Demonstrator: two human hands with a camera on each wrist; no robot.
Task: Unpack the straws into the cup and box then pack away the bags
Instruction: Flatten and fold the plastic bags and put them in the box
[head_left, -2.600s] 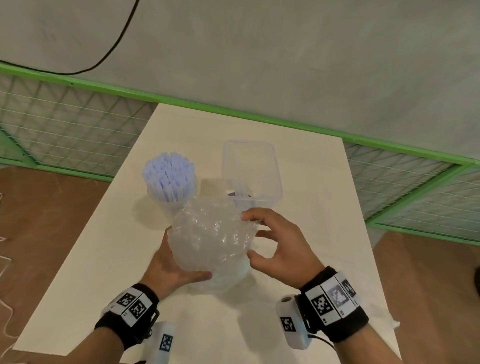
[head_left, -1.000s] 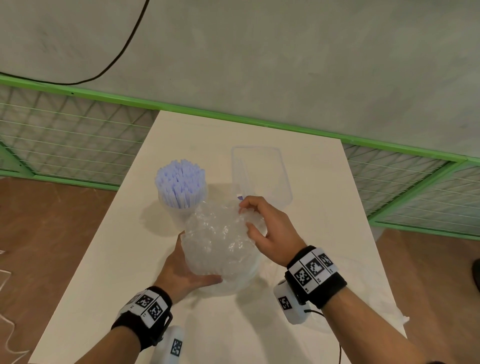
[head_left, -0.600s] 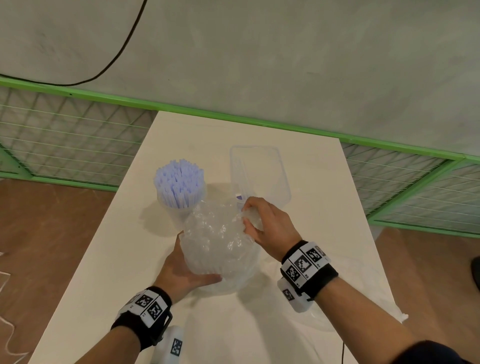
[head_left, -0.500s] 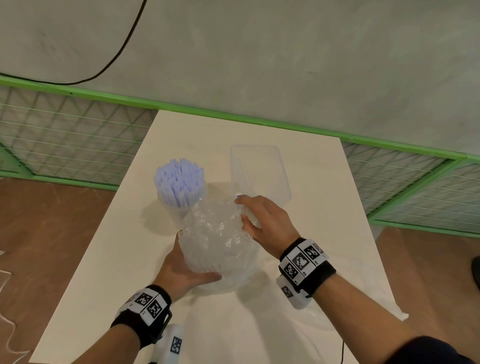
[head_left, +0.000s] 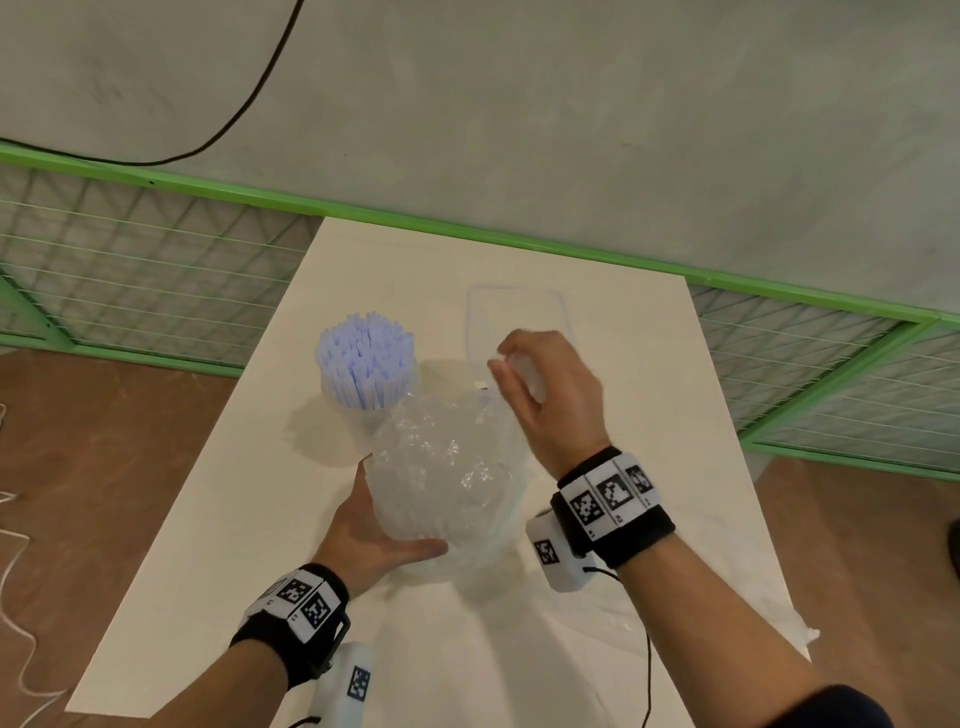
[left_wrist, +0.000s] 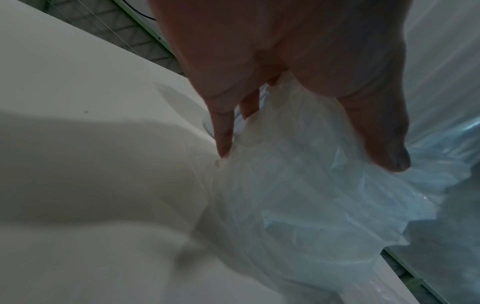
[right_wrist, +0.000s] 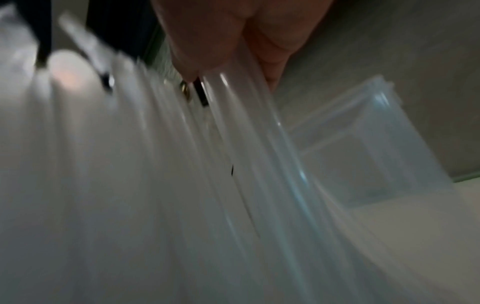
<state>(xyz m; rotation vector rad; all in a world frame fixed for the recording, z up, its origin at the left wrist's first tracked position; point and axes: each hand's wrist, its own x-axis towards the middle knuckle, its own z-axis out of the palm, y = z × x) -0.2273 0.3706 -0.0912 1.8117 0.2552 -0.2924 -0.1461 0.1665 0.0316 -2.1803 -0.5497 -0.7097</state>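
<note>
A crinkled clear bag (head_left: 441, 478) of clear straws stands upright on the table. My left hand (head_left: 384, 519) grips its lower left side, the thumb across the front. In the left wrist view the thumb (left_wrist: 384, 144) presses the bag's film (left_wrist: 298, 185). My right hand (head_left: 506, 361) is raised above the bag's mouth and pinches a few clear straws (right_wrist: 246, 133), just in front of the clear box (head_left: 514, 317). That box (right_wrist: 376, 154) also shows in the right wrist view, which is blurred. A clear cup (head_left: 382, 410) packed with lilac straws (head_left: 366, 353) stands left of the box.
A flat empty plastic bag (head_left: 727, 597) lies on the table's right side under my right forearm. The cream table (head_left: 415, 270) ends at a green-framed mesh fence (head_left: 156, 270) at the back. A thin cable runs from the right wrist camera.
My right hand has risen from the bag's mouth and moved back toward the box with straws pinched in it. The left hand and bag have stayed put.
</note>
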